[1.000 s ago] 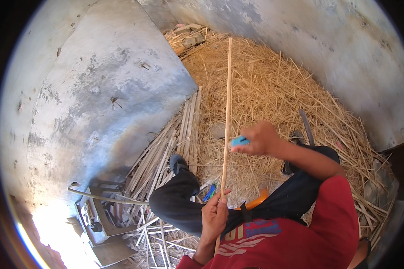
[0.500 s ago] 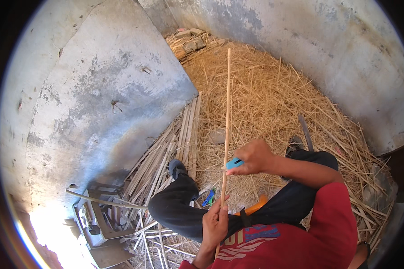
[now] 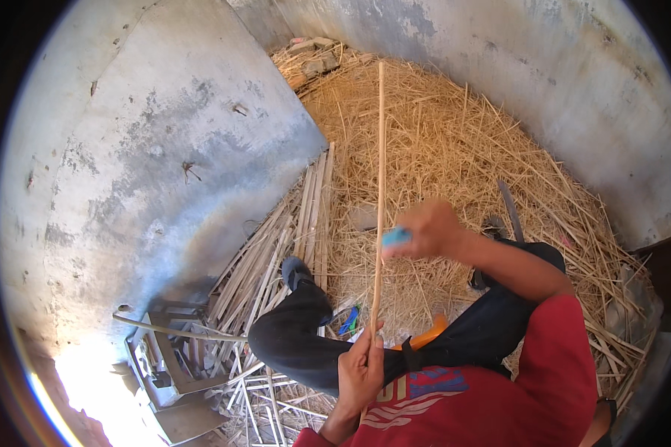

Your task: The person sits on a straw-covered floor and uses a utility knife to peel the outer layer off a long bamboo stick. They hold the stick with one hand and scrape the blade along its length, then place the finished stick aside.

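Observation:
A long pale bamboo strip (image 3: 382, 164) stands nearly upright in view, bowed slightly at its lower part. My left hand (image 3: 361, 366) grips it low, near the red shirt, with the fingers wrapped round it. Higher up, my right hand (image 3: 427, 229) is closed on a short light-blue tool (image 3: 397, 237) that looks like a utility knife. The tool lies against or right beside the strip's right side. Motion blurs it, and no blade shows.
Split strips (image 3: 313, 208) lie piled to the left. Straw-like shavings (image 3: 440, 141) cover the floor ahead. A long blade (image 3: 510, 211) lies beyond my right knee. An orange curved object (image 3: 429, 333) sits between my legs. A wooden frame (image 3: 175, 372) stands lower left; walls (image 3: 179, 134) curve around.
My right hand has moved up along the strip, away from my left hand, with the light-blue tool. My left hand keeps its grip. The view has shifted slightly.

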`<action>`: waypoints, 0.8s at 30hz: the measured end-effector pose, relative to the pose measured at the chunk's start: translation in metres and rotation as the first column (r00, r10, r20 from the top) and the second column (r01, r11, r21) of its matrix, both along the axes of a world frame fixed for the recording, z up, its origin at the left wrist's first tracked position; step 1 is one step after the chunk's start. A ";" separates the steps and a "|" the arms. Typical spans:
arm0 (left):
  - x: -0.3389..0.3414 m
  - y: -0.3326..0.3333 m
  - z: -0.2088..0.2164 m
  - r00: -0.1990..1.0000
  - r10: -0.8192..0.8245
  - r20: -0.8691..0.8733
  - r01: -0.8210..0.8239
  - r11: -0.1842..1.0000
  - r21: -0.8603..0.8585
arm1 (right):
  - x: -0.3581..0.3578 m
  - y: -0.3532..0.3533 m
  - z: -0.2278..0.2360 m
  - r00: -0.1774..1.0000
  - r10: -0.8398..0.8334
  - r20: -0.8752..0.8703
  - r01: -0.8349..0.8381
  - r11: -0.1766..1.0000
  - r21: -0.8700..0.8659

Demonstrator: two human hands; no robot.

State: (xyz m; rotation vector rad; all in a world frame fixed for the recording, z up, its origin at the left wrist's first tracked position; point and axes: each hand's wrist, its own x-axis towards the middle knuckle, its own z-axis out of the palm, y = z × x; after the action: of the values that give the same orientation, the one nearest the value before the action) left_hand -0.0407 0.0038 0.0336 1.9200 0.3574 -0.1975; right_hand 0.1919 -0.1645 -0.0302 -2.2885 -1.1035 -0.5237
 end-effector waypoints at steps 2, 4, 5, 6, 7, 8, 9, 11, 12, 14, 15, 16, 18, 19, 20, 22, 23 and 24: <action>-0.010 -0.007 0.003 0.999 -0.046 -0.013 0.046 0.999 -0.022 | 0.053 -0.018 -0.007 0.934 -0.298 -0.198 0.280 0.953 -0.117; -0.015 -0.013 0.004 0.998 -0.065 -0.022 0.063 0.996 -0.060 | 0.073 -0.036 -0.002 0.831 -0.470 -0.298 0.395 0.875 -0.279; -0.016 -0.014 0.006 0.999 -0.045 -0.026 0.043 0.997 -0.071 | 0.069 -0.037 0.004 0.832 -0.449 -0.325 0.371 0.887 -0.274; -0.017 -0.017 0.006 0.999 -0.023 -0.032 0.021 0.996 -0.087 | 0.064 -0.038 0.007 0.833 -0.428 -0.352 0.345 0.897 -0.276; -0.020 -0.008 -0.014 1.000 -0.021 0.006 0.022 0.999 -0.033 | 0.044 -0.028 0.000 0.913 -0.299 -0.278 0.254 0.949 -0.187; -0.015 -0.006 -0.019 0.997 -0.008 0.071 0.010 1.000 -0.015 | 0.013 -0.016 -0.010 0.966 -0.188 -0.177 0.174 0.980 -0.092; -0.008 -0.004 -0.020 0.990 0.009 0.138 -0.011 1.000 0.011 | -0.009 -0.004 -0.016 0.995 -0.071 -0.063 0.071 0.997 0.003; -0.007 0.003 -0.018 0.987 0.012 0.160 -0.026 0.996 0.082 | -0.035 0.007 -0.001 0.994 0.073 -0.082 -0.077 0.996 -0.044; -0.004 0.005 -0.017 0.985 0.009 0.171 -0.029 0.993 0.113 | -0.043 0.007 0.004 0.986 0.136 -0.096 -0.143 0.987 -0.071; -0.004 0.002 -0.012 0.989 0.002 0.149 -0.016 0.996 0.092 | -0.022 0.002 -0.001 0.997 -0.011 -0.081 0.009 1.000 -0.017; -0.006 0.000 -0.011 0.991 -0.006 0.133 -0.007 0.996 0.092 | -0.009 -0.001 -0.003 0.994 -0.086 -0.065 0.086 0.996 0.011; -0.008 -0.002 -0.010 0.993 -0.013 0.117 0.003 0.996 0.092 | -0.004 -0.005 -0.006 0.984 -0.110 -0.138 0.107 0.994 -0.029; -0.007 -0.002 -0.008 0.992 -0.014 0.128 0.000 0.994 0.109 | 0.009 -0.009 -0.003 0.954 -0.156 -0.256 0.135 0.986 -0.100; -0.007 -0.001 -0.009 0.990 -0.010 0.141 -0.008 0.992 0.123 | -0.002 -0.004 -0.004 0.976 -0.070 -0.206 0.056 0.996 -0.072; -0.007 -0.001 -0.010 0.988 -0.007 0.151 -0.013 0.991 0.129 | -0.029 0.004 -0.007 0.987 0.012 -0.158 -0.022 0.998 -0.057; -0.005 0.002 -0.015 0.995 0.057 0.077 -0.051 0.995 -0.080 | -0.046 0.009 -0.001 0.993 0.112 -0.043 -0.114 0.992 -0.047; -0.006 0.004 -0.016 0.996 0.082 0.028 -0.075 0.980 -0.184 | -0.047 0.007 0.009 0.992 0.126 0.022 -0.124 0.991 -0.057; -0.006 0.006 -0.016 0.996 0.088 0.002 -0.084 0.957 -0.278 | -0.045 0.006 0.014 0.986 0.139 0.087 -0.133 0.989 -0.069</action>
State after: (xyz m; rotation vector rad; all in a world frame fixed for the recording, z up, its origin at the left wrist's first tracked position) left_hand -0.0471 0.0094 0.0174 1.6245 0.3821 -0.1670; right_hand 0.1469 -0.1585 -0.0164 -2.2410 -1.3279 -0.5518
